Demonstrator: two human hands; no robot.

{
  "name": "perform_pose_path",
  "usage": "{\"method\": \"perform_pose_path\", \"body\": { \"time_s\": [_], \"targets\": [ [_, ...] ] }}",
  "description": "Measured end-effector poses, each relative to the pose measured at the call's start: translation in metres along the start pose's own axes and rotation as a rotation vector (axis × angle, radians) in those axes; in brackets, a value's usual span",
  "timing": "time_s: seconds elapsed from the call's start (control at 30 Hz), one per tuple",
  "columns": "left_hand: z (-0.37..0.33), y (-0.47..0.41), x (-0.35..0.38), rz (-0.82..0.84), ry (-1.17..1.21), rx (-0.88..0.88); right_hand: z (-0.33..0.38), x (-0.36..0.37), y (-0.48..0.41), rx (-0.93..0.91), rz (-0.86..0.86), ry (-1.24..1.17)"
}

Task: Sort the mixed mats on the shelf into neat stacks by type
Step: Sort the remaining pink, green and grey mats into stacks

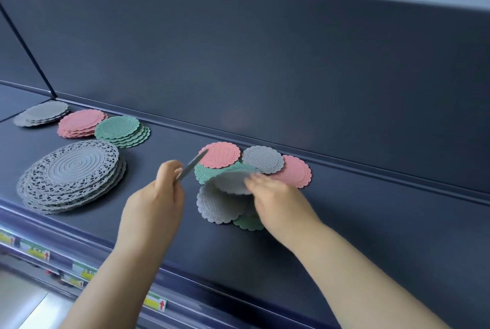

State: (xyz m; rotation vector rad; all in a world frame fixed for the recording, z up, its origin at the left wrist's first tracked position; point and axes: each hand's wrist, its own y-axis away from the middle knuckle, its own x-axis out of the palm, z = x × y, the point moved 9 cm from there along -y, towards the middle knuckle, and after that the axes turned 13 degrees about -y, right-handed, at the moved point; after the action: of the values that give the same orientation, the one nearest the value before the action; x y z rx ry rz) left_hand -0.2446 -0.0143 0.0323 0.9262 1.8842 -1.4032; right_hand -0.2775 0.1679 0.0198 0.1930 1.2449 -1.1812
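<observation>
A mixed heap of small scalloped mats lies mid-shelf: a pink mat (pixel 219 154), a grey mat (pixel 262 159), another pink mat (pixel 297 173), a green mat (pixel 202 173), a grey mat (pixel 218 205) and a green mat (pixel 248 222). My left hand (pixel 161 190) grips a grey mat (pixel 191 165) seen edge-on, raised above the shelf. My right hand (pixel 275 198) pinches another grey mat (pixel 231 182), blurred and lifted off the heap. Sorted stacks stand at the left: small grey mats (pixel 41 114), pink mats (pixel 81 123), green mats (pixel 122 131).
A stack of large grey lace-edged mats (pixel 71 176) sits at the front left. The dark shelf (pixel 371 222) has a tall back panel (pixel 265 63) and a front rail with price labels (pixel 155 302). A diagonal bracket (pixel 29 42) stands at far left.
</observation>
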Motion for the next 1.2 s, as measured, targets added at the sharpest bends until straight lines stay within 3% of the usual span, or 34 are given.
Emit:
{"method": "perform_pose_path", "body": {
  "time_s": [0.17,0.37,0.5,0.6,0.77,0.83,1.03,1.2],
  "targets": [
    [0.008,0.0,-0.014,0.002,-0.009,-0.066,0.012,0.048,0.008,-0.142,0.225,0.151],
    [0.001,0.006,-0.006,0.025,-0.019,-0.021,0.019,0.054,0.001,-0.228,0.247,0.305],
    [-0.008,0.013,-0.008,0.014,-0.066,0.027,0.034,0.056,-0.001,-0.287,0.153,0.374],
    [-0.012,0.02,-0.022,-0.035,-0.065,-0.015,0.039,0.03,-0.007,-0.246,0.085,0.296],
    [-0.02,0.033,-0.06,-0.148,-0.054,-0.032,0.007,-0.044,0.007,0.087,-0.129,-0.01],
    [-0.025,0.04,-0.07,-0.177,-0.075,-0.045,-0.008,-0.055,0.014,0.18,-0.095,-0.145],
    [-0.022,0.058,-0.076,-0.161,-0.115,-0.03,0.008,-0.05,0.029,0.135,-0.126,-0.407],
    [0.013,0.073,-0.1,-0.158,-0.109,-0.038,0.066,-0.025,0.033,0.016,-0.138,-0.413]
  ]
}}
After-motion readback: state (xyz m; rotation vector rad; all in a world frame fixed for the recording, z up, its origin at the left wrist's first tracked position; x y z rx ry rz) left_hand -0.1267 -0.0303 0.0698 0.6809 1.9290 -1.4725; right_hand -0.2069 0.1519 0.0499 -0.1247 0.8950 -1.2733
